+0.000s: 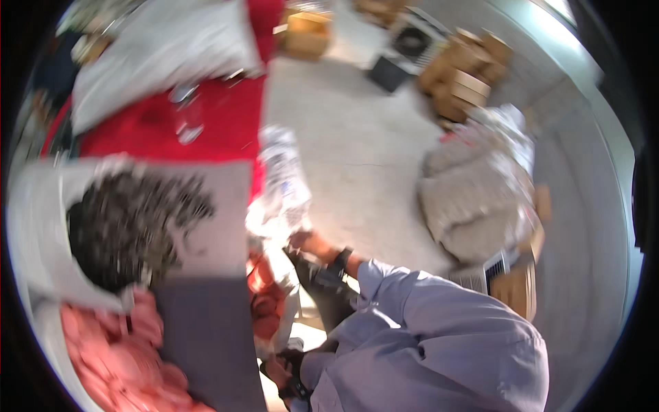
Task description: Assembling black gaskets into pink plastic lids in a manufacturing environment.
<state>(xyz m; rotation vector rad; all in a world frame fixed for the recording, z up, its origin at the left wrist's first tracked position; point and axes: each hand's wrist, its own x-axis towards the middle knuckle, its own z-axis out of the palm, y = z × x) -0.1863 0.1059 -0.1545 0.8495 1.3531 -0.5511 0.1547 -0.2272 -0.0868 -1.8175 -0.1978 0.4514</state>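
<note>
Motion blur softens the whole view. My right hand [307, 242] is curled at the rim of a white plastic bag [287, 264] standing beside the table, and appears to grip it. Salmon-red rounded pieces [266, 305] show inside this bag. Lower down, my left hand [277, 371] is by the table's edge; its fingers are too smeared to read. On the table [206, 329], a white sack [34, 233] lies with a heap of small black pieces [130, 226] spilling from its mouth. In front of it are salmon-pink rounded pieces [123, 350] in another white sack.
A printed white bag [281, 182] stands past my right hand. A large white sack [171, 48] and a clear bottle [187, 113] lie on the red surface [233, 110]. Across the floor are bulky beige sacks [480, 192], cardboard boxes [467, 72] and a fan-like unit [414, 41].
</note>
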